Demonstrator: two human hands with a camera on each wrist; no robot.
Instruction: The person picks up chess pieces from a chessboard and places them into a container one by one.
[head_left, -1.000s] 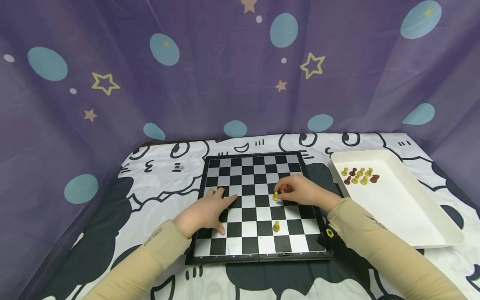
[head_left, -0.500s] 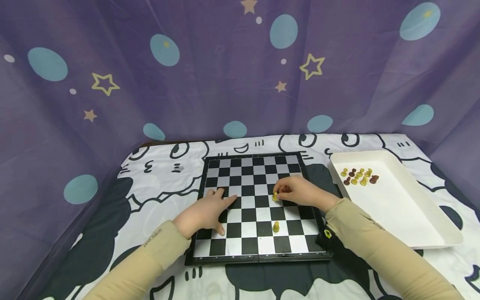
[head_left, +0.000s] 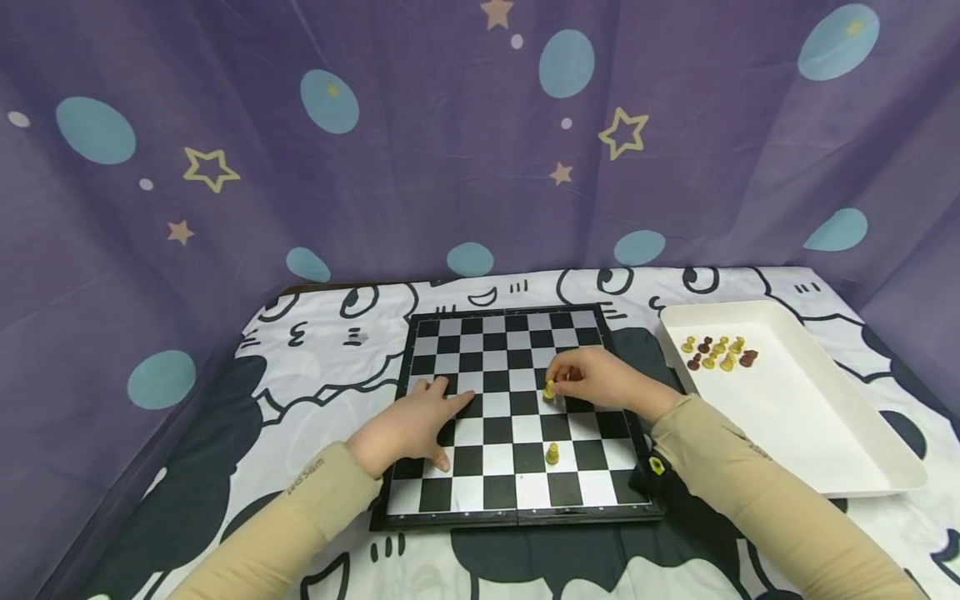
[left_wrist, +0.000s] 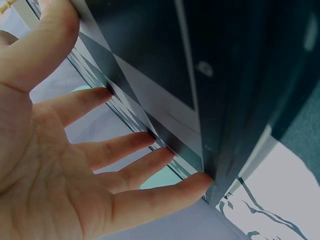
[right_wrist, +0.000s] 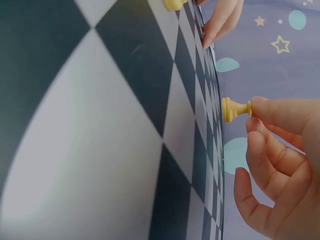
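Observation:
Between thumb and forefinger my right hand (head_left: pixel 597 381) pinches a small yellow pawn (right_wrist: pixel 235 109) by its top, base toward the chessboard (head_left: pixel 496 403). Whether that base touches the board cannot be told. A second yellow pawn (head_left: pixel 552 453) stands closer to the board's front edge. On the board's left side lies my left hand (head_left: pixel 412 423), its fingers spread. The left wrist view shows its fingertips (left_wrist: pixel 202 181) touching the board's squares and edge; it holds nothing.
Right of the board, a white tray (head_left: pixel 795 442) contains several yellow and dark red chess pieces (head_left: pixel 727 362) near its far left corner. A patterned cloth (head_left: pixel 330 333) covers the table. Behind it hangs a purple curtain (head_left: pixel 450 167).
My right hand has shifted very slightly left, with the pinched pawn in it. The left hand stays where it was, and so does the other pawn.

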